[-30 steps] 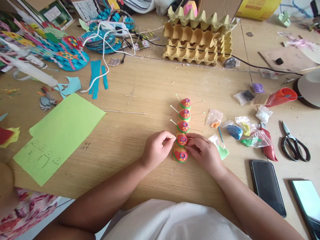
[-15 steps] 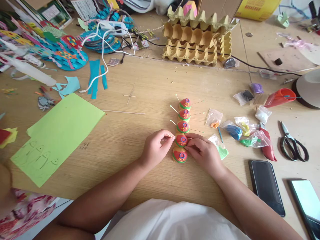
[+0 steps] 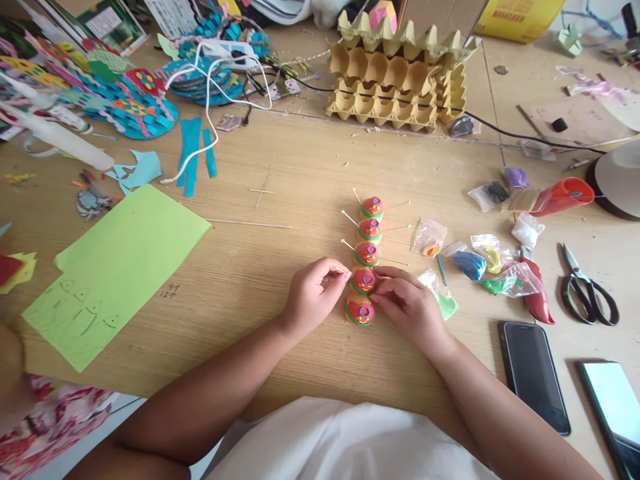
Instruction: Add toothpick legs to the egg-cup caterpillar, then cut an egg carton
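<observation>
Left hand [image 3: 315, 287] and right hand [image 3: 410, 303]: since the earlier frame you are scarcely shifting either one; only the view is drifting slightly.
Row of red domes [image 3: 367, 254]: lying on the desk [image 3: 245, 280] at your 12 o'clock, between your hands, running away from you.
Left fingertips: pinching what seems a small pale piece [image 3: 341, 271], at the 9 o'clock side of the fourth dome [image 3: 364, 281] from the far end.
Right fingertips: touching that dome's 3 o'clock side; whether they are gripping or just steadying, you cannot tell.
Pale sticks [image 3: 351, 219]: jutting from both sides of the three farthest domes, so those are looking done.
Nearest dome [image 3: 361, 313]: showing a face but no sticks; by that pattern, the fourth is seemingly being worked on and this one is remaining.
Egg cartons [image 3: 385, 123]: sitting beyond the row, towards 12 o'clock.
</observation>
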A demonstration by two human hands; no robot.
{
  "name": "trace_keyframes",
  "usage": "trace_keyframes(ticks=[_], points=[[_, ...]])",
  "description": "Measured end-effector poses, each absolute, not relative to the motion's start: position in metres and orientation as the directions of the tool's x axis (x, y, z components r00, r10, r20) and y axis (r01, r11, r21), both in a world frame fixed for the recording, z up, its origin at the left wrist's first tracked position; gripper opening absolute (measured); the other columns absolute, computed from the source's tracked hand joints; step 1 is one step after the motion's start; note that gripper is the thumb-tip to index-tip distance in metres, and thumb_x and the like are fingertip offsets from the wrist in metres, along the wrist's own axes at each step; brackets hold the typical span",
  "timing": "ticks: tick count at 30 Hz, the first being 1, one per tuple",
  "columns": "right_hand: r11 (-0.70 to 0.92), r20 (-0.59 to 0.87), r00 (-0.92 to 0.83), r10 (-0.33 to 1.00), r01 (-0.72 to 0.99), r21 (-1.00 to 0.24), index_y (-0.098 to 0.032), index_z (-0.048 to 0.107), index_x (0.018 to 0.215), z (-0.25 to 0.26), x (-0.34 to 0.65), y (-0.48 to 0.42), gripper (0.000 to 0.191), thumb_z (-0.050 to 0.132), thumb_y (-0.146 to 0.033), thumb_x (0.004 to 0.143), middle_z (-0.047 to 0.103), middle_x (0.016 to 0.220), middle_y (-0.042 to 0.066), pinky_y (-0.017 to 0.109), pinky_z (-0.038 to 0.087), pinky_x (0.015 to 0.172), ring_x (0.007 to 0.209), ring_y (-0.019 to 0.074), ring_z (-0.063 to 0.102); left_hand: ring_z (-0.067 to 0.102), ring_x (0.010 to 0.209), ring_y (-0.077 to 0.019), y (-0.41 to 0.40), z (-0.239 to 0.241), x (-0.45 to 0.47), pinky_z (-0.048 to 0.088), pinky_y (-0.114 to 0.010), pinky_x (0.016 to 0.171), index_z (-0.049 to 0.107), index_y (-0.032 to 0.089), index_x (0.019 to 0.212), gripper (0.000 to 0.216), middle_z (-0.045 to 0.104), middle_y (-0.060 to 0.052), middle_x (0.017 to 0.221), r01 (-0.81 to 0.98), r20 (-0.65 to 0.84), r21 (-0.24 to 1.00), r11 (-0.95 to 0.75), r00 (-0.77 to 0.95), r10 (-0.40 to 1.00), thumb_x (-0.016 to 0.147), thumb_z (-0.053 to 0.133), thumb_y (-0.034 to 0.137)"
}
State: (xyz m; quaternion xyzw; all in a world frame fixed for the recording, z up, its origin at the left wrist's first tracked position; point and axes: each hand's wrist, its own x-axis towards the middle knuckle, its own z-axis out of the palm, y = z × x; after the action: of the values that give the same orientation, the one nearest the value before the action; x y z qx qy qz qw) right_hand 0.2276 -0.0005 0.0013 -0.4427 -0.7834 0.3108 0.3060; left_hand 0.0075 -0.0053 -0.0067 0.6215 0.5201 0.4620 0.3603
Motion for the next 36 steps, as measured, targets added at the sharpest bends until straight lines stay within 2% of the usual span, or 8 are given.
trace_keyframes(ticks=[6,36], points=[[0.459,0.258,-0.416,0.872,0.513,-0.725,-0.027,0.064,0.094,0.0012,0.2266,-0.0015,0.005,0.066,-0.023,0.093,0.067,0.127,0.007,0.041,0.060,0.090,0.115,0.0233,0.067,0.068,0.080,-0.0146,-0.0050,-0.0064,0.0079,0.055,-0.025,0.074,0.067,0.020,0.089,0.009,0.073,-0.003,0.087,0.297,0.182,0.937,-0.184,0.034,0.983,0.095,0.062,0.026],[0.542,0.332,-0.454,0.827,0.482,-0.688,-0.025,0.062,0.090,-0.0029,0.2211,0.0074,0.011,0.071,-0.020,0.090,0.070,0.122,0.006,0.040,0.055,0.094,0.111,0.0211,0.066,0.068,0.081,-0.0134,-0.0052,-0.0066,0.0070,0.054,-0.023,0.074,0.068,0.020,0.090,0.006,0.073,-0.002,0.088,0.290,0.185,0.939,-0.187,0.035,0.982,0.094,0.064,0.022]])
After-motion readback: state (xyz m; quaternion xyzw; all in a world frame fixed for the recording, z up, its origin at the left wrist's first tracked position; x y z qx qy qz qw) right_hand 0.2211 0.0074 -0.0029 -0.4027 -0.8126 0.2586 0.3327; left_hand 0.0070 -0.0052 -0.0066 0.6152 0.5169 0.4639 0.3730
